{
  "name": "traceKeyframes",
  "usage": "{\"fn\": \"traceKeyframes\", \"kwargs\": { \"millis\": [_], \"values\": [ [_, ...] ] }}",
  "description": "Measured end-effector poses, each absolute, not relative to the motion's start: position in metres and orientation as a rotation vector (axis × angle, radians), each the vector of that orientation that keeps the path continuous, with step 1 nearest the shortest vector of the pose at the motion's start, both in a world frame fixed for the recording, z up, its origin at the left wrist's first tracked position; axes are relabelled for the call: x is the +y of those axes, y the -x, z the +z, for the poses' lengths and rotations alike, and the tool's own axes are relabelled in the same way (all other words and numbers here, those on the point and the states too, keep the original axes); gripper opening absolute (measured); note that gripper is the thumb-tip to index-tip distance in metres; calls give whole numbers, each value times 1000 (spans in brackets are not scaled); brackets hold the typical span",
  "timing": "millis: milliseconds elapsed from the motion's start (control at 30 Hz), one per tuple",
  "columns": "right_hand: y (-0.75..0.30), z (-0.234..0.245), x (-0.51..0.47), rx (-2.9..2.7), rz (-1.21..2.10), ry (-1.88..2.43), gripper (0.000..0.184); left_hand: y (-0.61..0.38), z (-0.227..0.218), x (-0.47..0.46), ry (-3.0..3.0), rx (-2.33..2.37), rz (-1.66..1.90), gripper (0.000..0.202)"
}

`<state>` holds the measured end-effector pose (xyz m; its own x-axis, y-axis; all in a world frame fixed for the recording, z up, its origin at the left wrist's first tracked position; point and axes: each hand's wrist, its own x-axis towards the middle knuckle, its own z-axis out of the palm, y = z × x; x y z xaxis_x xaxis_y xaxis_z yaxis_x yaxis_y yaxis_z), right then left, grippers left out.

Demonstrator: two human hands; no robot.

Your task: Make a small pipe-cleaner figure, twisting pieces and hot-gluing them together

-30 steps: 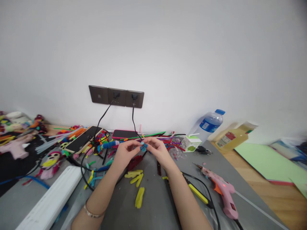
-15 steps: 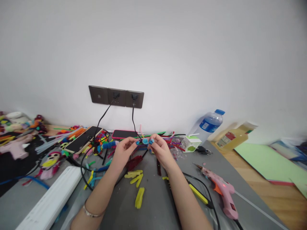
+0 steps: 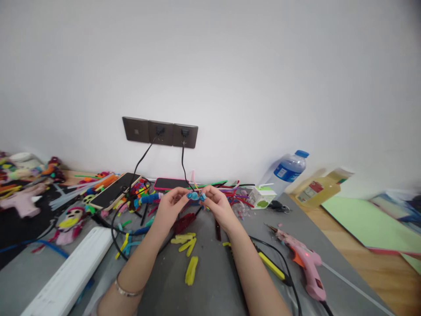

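Note:
Over the grey table, my left hand (image 3: 171,206) is closed, its thumb and forefinger pinching a small light-blue fuzzy piece (image 3: 194,196) that looks like pipe cleaner. From the other side, the closed fingertips of my right hand (image 3: 218,207) grip the same piece. Blue nails close to it make its outline hard to read. Nearer me, below the hands, lie several bent yellow pipe-cleaner pieces (image 3: 191,270). A dark red object (image 3: 184,223) rests just under my left hand.
A pink hot glue gun (image 3: 309,267) lies at right, by yellow-and-black cutters (image 3: 271,265). Behind stand a small green-white box (image 3: 262,197), a water bottle (image 3: 290,169) and a yellowish bottle (image 3: 320,188). At left are a white power strip (image 3: 70,274), a phone (image 3: 115,192) and a doll (image 3: 69,224).
My right hand has shifted slightly left, bringing its fingertips closer to those of my left hand around the blue piece. The things on the table have not moved.

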<state>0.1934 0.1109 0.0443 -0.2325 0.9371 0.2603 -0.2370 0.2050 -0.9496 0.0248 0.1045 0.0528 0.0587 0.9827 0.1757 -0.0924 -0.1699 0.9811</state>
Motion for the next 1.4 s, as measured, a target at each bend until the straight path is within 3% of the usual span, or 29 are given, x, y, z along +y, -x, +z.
{"fn": "traceKeyframes", "kwargs": {
  "millis": [1400],
  "values": [
    [-195,41,110,-1245,1339,680,20,-28,64,97,-1257,881,1156,21]
  ]
}}
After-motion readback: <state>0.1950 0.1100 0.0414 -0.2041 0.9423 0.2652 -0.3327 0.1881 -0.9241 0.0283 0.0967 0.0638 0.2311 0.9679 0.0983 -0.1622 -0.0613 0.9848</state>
